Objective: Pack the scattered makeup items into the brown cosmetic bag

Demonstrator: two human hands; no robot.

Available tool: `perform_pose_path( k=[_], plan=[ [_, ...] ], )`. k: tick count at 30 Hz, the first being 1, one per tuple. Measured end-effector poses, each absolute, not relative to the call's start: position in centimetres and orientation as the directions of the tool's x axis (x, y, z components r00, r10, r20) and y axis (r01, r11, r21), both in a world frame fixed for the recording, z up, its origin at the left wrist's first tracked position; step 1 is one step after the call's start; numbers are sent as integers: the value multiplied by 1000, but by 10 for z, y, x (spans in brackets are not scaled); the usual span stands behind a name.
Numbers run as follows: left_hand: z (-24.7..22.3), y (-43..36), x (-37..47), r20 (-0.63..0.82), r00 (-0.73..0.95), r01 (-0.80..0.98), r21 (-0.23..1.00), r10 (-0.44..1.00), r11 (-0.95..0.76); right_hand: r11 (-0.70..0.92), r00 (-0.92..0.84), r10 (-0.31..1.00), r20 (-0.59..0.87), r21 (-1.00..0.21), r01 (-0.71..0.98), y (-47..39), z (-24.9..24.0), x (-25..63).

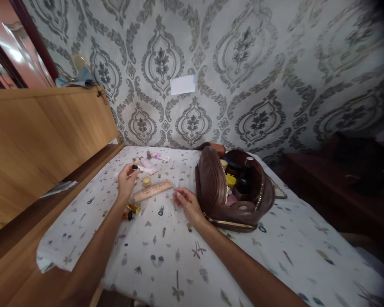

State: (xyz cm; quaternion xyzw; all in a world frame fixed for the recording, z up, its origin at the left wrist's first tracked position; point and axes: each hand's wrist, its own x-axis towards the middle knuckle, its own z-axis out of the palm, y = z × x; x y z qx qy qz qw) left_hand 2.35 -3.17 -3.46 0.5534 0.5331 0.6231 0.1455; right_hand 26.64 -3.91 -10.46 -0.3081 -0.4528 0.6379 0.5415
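Note:
My left hand point(127, 180) is closed around a small black-capped item point(135, 166), whose body is mostly hidden by the fingers. Just beyond it lie pale pink tubes point(147, 164). A peach tube point(153, 190) lies between my two hands, with a small round yellowish jar point(146, 181) behind it. My right hand point(187, 204) has its fingers apart and holds nothing, near the tube's right end. To its right stands an unzipped brown bag point(211, 183) with bottles and a yellow item point(231, 181) inside. Small gold and dark bottles point(133, 208) lie beside my left wrist.
A patterned white cloth point(176, 273) covers the surface. At the back are a pink and white tube point(161, 157) and a brown object point(218, 149) behind the bag. A wooden panel point(48, 136) borders the left; wallpaper rises behind.

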Motion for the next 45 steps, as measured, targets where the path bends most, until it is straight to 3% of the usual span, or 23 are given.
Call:
perform_pose_path(
  k=[6,14,25,45],
  plan=[
    [-37,-47,50,372,-232,79,928,899,-363,-15,-226,971,84,-916,-402,-39,-105,266],
    [-42,-54,66,233,-144,-90,965,962,-247,1,-232,968,100,-920,-391,-38,-104,265],
    [-49,-57,66,176,-92,-60,982,980,-181,26,-272,954,128,-936,-350,-42,-99,267],
    [-44,-57,65,292,-137,61,956,946,-287,-2,-244,965,100,-923,-385,-43,-99,266]
  ],
)
